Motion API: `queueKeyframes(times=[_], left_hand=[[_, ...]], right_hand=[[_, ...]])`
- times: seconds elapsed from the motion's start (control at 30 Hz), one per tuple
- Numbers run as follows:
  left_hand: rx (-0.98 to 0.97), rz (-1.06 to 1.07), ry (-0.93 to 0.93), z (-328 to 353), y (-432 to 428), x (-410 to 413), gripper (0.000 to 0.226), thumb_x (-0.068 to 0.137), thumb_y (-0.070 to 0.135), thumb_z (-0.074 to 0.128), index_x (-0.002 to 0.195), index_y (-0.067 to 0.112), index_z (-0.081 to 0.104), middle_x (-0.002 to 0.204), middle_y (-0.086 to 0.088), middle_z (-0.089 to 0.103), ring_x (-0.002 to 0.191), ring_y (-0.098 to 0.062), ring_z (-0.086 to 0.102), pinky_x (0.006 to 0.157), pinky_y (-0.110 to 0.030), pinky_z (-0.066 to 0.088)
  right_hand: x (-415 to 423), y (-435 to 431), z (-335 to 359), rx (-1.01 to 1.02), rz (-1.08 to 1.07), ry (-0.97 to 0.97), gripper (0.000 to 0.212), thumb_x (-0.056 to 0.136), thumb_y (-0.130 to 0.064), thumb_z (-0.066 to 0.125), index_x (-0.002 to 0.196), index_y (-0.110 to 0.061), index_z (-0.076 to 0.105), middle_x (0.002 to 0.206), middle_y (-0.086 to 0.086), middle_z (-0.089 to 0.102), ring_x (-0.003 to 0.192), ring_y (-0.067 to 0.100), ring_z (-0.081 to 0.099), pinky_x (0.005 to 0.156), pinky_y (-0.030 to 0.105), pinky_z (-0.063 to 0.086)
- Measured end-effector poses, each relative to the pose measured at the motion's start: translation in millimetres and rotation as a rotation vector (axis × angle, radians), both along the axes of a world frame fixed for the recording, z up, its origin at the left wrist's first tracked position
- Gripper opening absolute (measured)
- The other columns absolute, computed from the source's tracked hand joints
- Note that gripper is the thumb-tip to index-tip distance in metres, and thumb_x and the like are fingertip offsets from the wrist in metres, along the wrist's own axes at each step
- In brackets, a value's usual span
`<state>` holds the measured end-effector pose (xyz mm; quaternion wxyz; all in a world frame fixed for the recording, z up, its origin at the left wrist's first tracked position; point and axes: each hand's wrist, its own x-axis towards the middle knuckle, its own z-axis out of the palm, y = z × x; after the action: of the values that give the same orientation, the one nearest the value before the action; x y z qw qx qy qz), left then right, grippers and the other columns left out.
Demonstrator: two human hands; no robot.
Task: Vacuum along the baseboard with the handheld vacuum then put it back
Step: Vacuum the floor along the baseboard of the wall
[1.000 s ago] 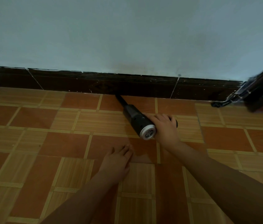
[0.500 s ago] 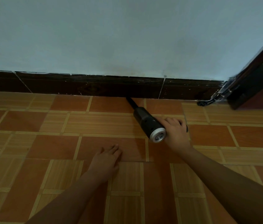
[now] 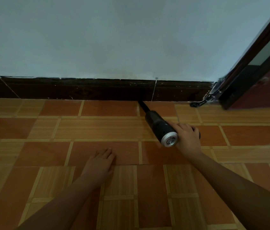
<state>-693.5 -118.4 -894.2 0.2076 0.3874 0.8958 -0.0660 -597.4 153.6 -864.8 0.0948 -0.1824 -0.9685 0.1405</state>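
The handheld vacuum lies low and slanted over the floor, its thin black nozzle reaching up to the foot of the baseboard, where the tip meets or nearly meets the dark strip just short of a pale joint line in it. The silver vented rear cap points away from the baseboard, toward the person. The right hand grips the vacuum's handle on the side away from the baseboard, its fingers curled over the top of the grip with most of the handle hidden beneath them. The left hand rests flat on the tiles well out from the baseboard, fingers straight and lying close together, holding nothing, apparently a prop for the crouched body. At the baseboard's far right end stands a dark door, with a small black fitting on the floor at its foot. By the look of it, the vacuuming pass is under way, with a short stretch of baseboard left between the nozzle and the door. The next move calls for sliding the tip sideways along the seam, pressed close to the baseboard, and stopping short of that fitting; the putting back is not yet begun.
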Motion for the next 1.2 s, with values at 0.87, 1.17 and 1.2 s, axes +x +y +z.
queueKeyframes(times=[0.87, 1.17, 1.2], left_hand=[[0.249, -0.265, 0.006, -11.2, 94.7, 27.4, 0.047, 0.097, 0.028, 0.038, 0.143, 0.019, 0.031, 0.153, -0.002, 0.026, 0.141, -0.020, 0.024, 0.115, -0.037, 0.015], [0.352, -0.372, 0.107, -19.0, 106.0, 29.0, 0.047, 0.058, 0.031, 0.082, 0.103, 0.024, 0.068, 0.108, 0.002, 0.070, 0.098, -0.017, 0.068, 0.080, -0.037, 0.054], [0.362, -0.385, 0.123, -19.4, 107.5, 28.8, 0.046, 0.059, 0.032, 0.082, 0.102, 0.025, 0.068, 0.107, 0.003, 0.070, 0.098, -0.016, 0.067, 0.081, -0.037, 0.054]], right_hand=[[61.6, 66.5, 1.9, 0.044, -0.227, -0.004, 0.054, 0.080, -0.020, 0.064, 0.131, -0.025, 0.045, 0.102, 0.005, 0.061, 0.105, 0.025, 0.049, 0.091, 0.041, 0.024], [74.4, 79.8, -1.8, 0.036, -0.330, -0.029, 0.053, 0.082, -0.017, 0.061, 0.131, -0.025, 0.044, 0.101, 0.006, 0.060, 0.105, 0.027, 0.048, 0.094, 0.044, 0.024], [75.0, 80.1, -1.5, 0.037, -0.338, -0.035, 0.052, 0.082, -0.017, 0.060, 0.132, -0.024, 0.044, 0.101, 0.007, 0.060, 0.105, 0.028, 0.048, 0.094, 0.044, 0.024]])
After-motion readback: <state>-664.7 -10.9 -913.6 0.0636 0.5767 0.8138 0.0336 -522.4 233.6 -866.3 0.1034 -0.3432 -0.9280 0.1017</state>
